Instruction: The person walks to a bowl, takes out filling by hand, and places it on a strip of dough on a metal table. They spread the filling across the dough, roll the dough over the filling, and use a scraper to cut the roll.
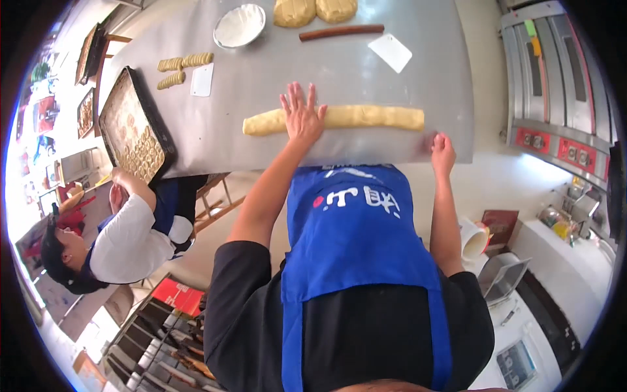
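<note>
A long pale-yellow dough log [375, 117] lies crosswise on the metal table [261, 78], near its front edge. My left hand [303, 121] rests on the log left of its middle, palm down and fingers spread. Just past the log's right end, by the table's edge, my right hand [443, 151] is closed with curled fingers. Whatever those fingers may hold is hidden. Beyond the log lie a brown wooden rolling pin [341, 32] and a white scraper [390, 52].
Two large dough lumps [294, 12] and a bowl of white powder [240, 26] stand at the back. Left are sliced dough pieces [171, 80], another white scraper [202, 80] and a baking tray [124, 108] with rounds. A co-worker [124, 245] stands beside it. An oven [555, 85] is at right.
</note>
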Demonstrator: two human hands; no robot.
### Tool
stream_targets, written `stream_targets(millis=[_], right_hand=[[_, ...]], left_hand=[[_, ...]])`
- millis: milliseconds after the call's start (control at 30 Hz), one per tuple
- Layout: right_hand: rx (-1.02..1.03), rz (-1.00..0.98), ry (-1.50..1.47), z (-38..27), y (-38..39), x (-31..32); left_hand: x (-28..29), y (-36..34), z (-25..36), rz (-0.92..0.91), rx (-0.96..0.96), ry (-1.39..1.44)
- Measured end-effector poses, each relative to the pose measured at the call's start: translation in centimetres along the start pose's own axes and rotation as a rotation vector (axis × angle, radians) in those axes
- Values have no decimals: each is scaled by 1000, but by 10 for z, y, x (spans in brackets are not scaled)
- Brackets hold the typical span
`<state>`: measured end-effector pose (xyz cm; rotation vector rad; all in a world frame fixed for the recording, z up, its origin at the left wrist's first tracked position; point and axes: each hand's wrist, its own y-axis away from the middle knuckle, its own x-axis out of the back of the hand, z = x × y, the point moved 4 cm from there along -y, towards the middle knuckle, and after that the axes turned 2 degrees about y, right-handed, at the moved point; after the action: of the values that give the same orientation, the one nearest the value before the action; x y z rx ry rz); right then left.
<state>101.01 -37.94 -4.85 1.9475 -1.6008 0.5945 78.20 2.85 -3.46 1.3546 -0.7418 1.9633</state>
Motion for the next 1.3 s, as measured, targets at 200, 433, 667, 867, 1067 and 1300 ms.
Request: stream_targets(millis=[200,433,667,867,1067,1300], right_hand=[[-60,-88,214,-1,-2,-5],[-59,-30,223,43,-1,-11],[66,25,316,50,8,-26],[41,-1,344,18,-10,-32],[403,181,915,-85,40,-66],[1028,-229,317,-222,106,-163]], left_hand=[[34,-20,-50,114,-28,6],[18,11,-96,-168,-1,-84],[38,17,-133,-117,41,-128],[61,12,-162,-121,-78,-181],[66,6,-131,-115,-203,-185],[41,15,5,-157,-674,146]])
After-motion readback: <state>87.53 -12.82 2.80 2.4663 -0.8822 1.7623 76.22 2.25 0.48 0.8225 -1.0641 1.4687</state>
